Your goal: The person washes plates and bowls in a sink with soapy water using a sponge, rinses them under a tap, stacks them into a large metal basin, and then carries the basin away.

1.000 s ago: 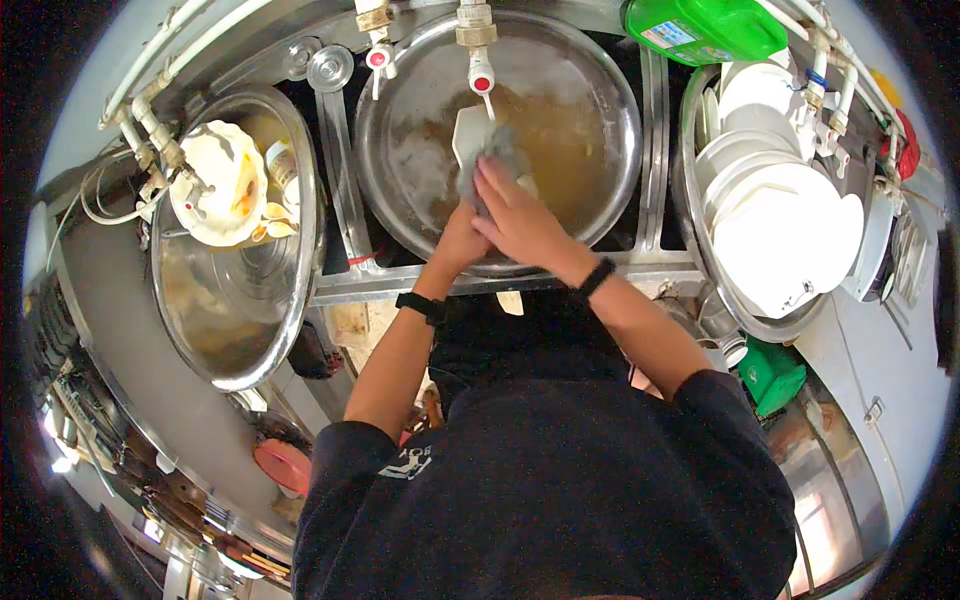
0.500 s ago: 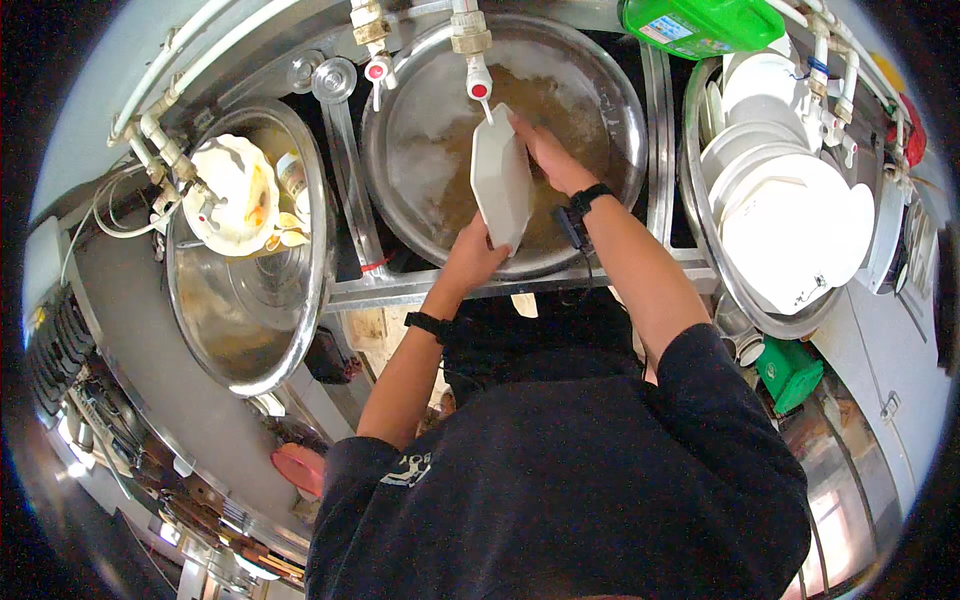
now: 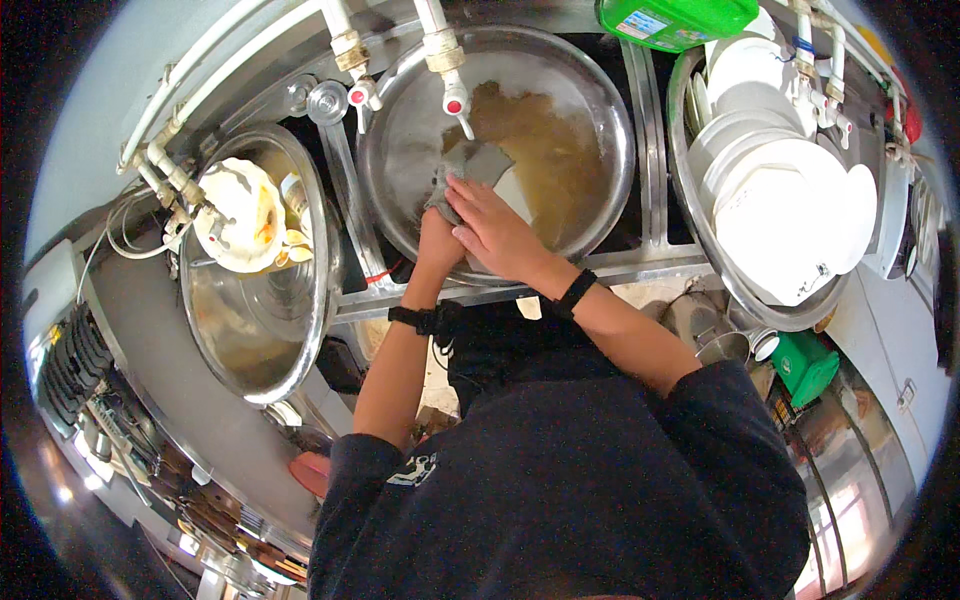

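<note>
A wrung-up grey cloth (image 3: 449, 184) is bunched at my hands over the round steel basin (image 3: 622, 150) of murky water. My left hand (image 3: 438, 243) is closed at the cloth's lower end, its fingers partly hidden. Across it reaches my right hand (image 3: 500, 234), fingers stretched out flat and touching the cloth, thumb apart. Beneath the hands a white angular dish (image 3: 513, 194) lies in the water, partly covered by the cloth and my right hand.
Two taps with red-centred handles (image 3: 455, 104) hang over the basin. On the left, another basin (image 3: 250, 345) holds a soiled fluted bowl (image 3: 238, 215). The right basin is stacked with white plates (image 3: 785, 225). A green jug (image 3: 680, 20) lies at the back.
The white dish, held up between both hands before, is now down in the water. Both hands have come together at the left, where the grey cloth now shows. The view has shifted slightly.
</note>
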Tool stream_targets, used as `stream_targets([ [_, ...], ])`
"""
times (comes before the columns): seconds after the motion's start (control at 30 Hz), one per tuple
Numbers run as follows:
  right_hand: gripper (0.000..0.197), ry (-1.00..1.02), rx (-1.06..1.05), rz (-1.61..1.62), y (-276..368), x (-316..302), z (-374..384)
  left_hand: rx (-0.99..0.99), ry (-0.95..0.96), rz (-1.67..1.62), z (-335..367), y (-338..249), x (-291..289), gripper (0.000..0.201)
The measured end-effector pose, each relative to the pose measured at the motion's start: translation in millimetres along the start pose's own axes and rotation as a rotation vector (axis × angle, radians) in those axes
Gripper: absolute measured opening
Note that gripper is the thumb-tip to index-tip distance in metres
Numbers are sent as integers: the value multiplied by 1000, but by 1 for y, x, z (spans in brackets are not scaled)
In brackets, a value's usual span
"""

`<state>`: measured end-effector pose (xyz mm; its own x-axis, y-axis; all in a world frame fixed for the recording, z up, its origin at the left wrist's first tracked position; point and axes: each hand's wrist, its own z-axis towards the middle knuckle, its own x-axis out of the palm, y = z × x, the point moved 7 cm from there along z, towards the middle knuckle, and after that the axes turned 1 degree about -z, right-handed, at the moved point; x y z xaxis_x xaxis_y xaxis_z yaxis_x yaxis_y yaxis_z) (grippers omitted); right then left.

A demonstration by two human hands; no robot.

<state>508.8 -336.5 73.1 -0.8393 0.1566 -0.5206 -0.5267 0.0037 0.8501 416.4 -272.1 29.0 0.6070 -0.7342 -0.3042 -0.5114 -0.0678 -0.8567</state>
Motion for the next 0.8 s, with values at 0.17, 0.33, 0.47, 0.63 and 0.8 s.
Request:
stream_targets([
  [0.17,61,-4,456,113,-96,-2,-6,-133,-75,198,-17,-26,0,44],
  [0.33,59,210,425,78,-68,7,-20,-157,-111,27,-22,1,-3,39],
  [0.47,56,16,54,6,-25,16,-1,-126,-100,32,-24,-1,-4,38],
  [0.63,57,79,526,22,-116,8,10,-237,-190,-174,-39,13,-8,37],
  [0.8,49,372,754,-307,-159,-15,-23,-420,-312,-506,-18,71,-20,41],
])
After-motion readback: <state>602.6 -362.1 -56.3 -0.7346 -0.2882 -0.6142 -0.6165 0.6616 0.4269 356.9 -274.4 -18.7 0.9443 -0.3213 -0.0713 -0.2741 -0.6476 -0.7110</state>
